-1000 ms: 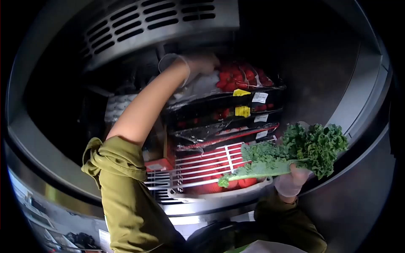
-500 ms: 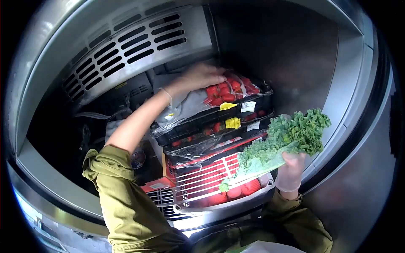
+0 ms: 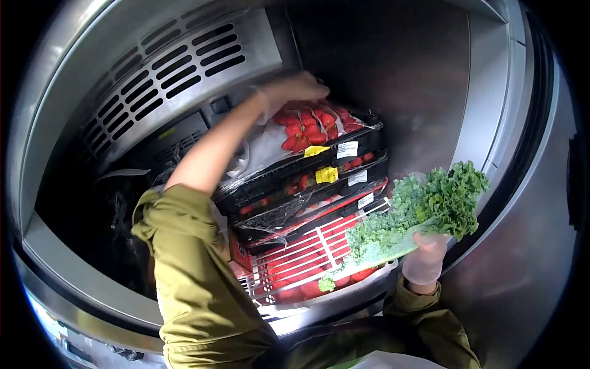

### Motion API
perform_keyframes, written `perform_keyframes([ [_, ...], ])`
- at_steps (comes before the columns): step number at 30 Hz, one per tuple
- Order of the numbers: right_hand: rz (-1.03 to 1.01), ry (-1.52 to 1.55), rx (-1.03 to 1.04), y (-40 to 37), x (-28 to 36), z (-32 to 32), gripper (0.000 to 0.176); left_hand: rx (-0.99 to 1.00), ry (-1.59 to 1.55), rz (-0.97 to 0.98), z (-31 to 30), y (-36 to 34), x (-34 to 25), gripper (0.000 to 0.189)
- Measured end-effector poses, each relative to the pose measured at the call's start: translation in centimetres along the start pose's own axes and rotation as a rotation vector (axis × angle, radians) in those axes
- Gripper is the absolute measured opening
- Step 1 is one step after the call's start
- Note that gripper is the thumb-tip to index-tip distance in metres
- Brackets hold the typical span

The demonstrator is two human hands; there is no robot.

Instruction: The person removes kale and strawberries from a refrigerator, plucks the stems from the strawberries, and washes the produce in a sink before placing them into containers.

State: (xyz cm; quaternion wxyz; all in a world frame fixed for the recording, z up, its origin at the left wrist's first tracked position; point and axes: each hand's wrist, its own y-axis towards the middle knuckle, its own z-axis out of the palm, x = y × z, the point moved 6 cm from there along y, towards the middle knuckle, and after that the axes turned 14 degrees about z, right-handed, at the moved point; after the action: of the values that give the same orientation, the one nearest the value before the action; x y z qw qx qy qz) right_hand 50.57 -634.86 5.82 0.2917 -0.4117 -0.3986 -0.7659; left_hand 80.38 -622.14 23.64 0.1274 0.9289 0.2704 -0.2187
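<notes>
Right hand (image 3: 427, 255), in a translucent glove, nearest the body: grip closed around the stem end of a bunch of curly kale (image 3: 452, 200). Kale held slantwise, thick frilled leaves to the right, a narrow tip pointing left over a white wire rack (image 3: 326, 247); contact between tip and rack cannot be told.

Under the rack: a pale-rimmed crate (image 3: 362, 286) holding round red produce (image 3: 310, 288), exact kind unclear.

Beyond it, a stack of film-wrapped black trays (image 3: 289, 197); yellow labels (image 3: 326, 175) and white labels (image 3: 347, 149) on the facing sides. Strawberries (image 3: 307, 130) fill part of the top tray.

Left hand (image 3: 298, 89), blurred, fingers bent, at the far edge of these strawberries. Whether its grip is clamped on the wrap cannot be told.

Farthest: a slotted metal panel (image 3: 178, 60), upper left.
</notes>
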Motion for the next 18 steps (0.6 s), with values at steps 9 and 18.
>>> perform_keyframes([
  [9, 0.01, -0.012, 0.014, -1.1, -0.4, -0.2, 0.013, 0.305, -0.02, 0.119, 0.4, -11.2, -1.7, 0.068],
  [18, 0.013, 0.019, 0.006, -1.3, -0.8, -0.5, 0.014, 0.105, -0.15, 0.079, 3.0, -11.4, 0.1, 0.093],
])
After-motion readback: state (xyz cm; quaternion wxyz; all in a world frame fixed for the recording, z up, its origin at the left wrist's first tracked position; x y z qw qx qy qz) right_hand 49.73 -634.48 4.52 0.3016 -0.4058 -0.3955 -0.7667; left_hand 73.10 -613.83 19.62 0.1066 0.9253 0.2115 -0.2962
